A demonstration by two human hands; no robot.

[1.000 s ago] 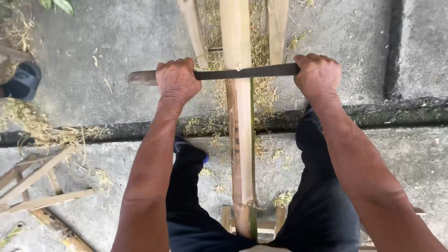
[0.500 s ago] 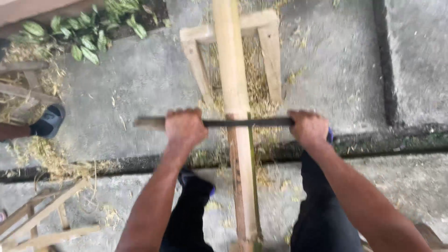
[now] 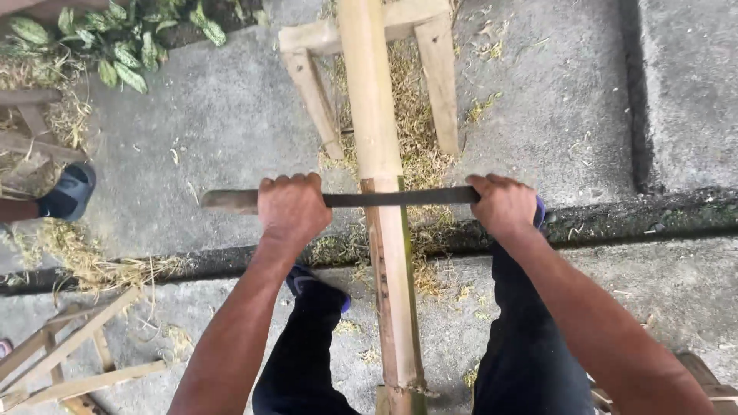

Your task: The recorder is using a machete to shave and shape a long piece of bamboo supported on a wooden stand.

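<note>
My left hand (image 3: 290, 209) is clamped on the wooden handle end of the long drawknife-like blade (image 3: 400, 198), my right hand (image 3: 503, 206) clamped on the far end; the blade lies crosswise on the bamboo pole (image 3: 377, 138), which runs away from me between my legs, its far end on a wooden trestle (image 3: 430, 69), shavings (image 3: 419, 131) littered on the concrete floor (image 3: 231, 115) beneath. Risks as I judge them: blade biting too deep at the node and jerking toward my legs; pole rolling on the trestle if my two grips pull unevenly; right fingers seem to be on bare metal, so a slip could cut.
</note>
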